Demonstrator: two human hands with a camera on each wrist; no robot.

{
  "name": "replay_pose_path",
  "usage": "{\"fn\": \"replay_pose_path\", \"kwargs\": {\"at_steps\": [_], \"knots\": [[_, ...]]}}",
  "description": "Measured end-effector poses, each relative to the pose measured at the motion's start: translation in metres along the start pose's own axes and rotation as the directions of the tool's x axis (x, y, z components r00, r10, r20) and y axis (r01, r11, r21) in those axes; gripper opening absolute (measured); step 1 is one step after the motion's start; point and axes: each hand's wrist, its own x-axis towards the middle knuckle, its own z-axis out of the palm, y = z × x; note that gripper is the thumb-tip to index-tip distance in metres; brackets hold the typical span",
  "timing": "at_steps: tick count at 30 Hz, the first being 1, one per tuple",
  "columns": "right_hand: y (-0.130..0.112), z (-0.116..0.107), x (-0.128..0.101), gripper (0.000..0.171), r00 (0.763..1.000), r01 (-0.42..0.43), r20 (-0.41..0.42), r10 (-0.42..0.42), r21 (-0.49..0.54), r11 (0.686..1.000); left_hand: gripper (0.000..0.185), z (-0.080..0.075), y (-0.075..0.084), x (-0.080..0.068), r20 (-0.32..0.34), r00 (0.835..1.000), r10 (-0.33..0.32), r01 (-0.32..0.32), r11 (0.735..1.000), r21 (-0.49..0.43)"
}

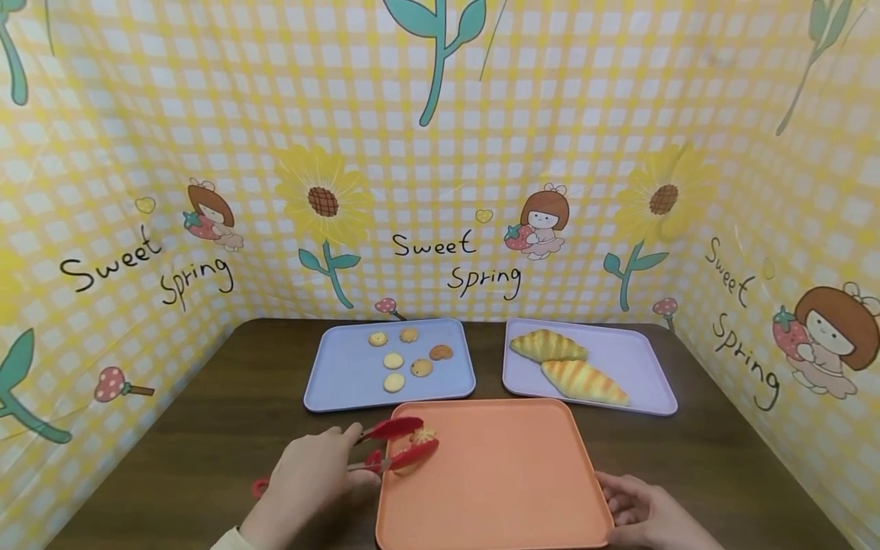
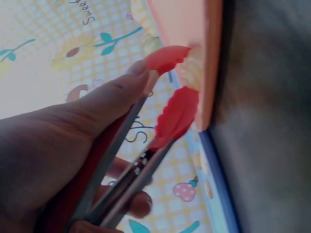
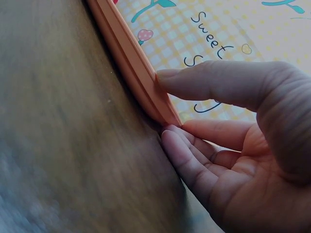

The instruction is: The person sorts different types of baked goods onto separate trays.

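My left hand (image 1: 354, 454) grips red-tipped tongs (image 1: 395, 444) near the table's front. The tongs pinch a small jam-centred cookie (image 1: 423, 435) just over the left rim of the orange tray (image 1: 502, 481). In the left wrist view my thumb and fingers (image 2: 131, 141) squeeze the metal arms of the tongs (image 2: 172, 116), and the cookie (image 2: 194, 73) sits between the red tips at the orange tray's edge (image 2: 212, 58). My right hand (image 1: 612, 496) pinches the orange tray's front right corner. In the right wrist view the thumb of that hand (image 3: 167, 107) lies on the rim (image 3: 131, 63), with the fingers curled under it.
A blue tray (image 1: 344, 378) with several small cookies lies behind the orange tray on the left. A lilac tray (image 1: 635, 363) with two croissants (image 1: 550, 345) lies at the back right. Yellow checked walls close in three sides of the dark wooden table (image 1: 206, 428).
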Motion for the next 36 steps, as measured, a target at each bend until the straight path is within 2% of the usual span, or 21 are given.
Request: {"fn": "replay_pose_path", "kwargs": {"at_steps": [7, 16, 26, 30, 33, 36], "knots": [[-0.001, 0.0, 0.0, 0.071, 1.0, -0.001, -0.004, 0.001, 0.0, 1.0, 0.072, 0.016, -0.003, -0.005, -0.037, 0.999, 0.033, -0.033, 0.999, 0.002], [-0.002, 0.001, 0.0, 0.071, 1.0, -0.029, -0.013, 0.028, -0.024, 0.999, 0.068, 0.033, -0.007, -0.006, -0.1, 0.991, 0.089, -0.089, 0.996, 0.002], [-0.002, 0.001, 0.0, 0.07, 1.0, -0.012, -0.015, 0.012, -0.026, 1.0, 0.062, 0.034, -0.005, -0.004, -0.121, 0.987, 0.106, -0.106, 0.994, 0.004], [-0.002, 0.001, 0.0, 0.07, 1.0, -0.008, -0.013, 0.008, -0.021, 1.0, 0.061, 0.035, -0.005, -0.003, -0.178, 0.976, 0.125, -0.123, 0.992, 0.02], [-0.002, 0.001, 0.0, 0.069, 1.0, -0.006, -0.013, 0.006, -0.019, 1.0, 0.061, 0.034, -0.005, -0.002, -0.238, 0.961, 0.138, -0.133, 0.99, 0.037], [-0.002, 0.002, 0.0, 0.069, 1.0, -0.004, -0.014, 0.003, -0.018, 1.0, 0.062, 0.032, -0.006, 0.0, -0.257, 0.957, 0.133, -0.127, 0.991, 0.039]]}}
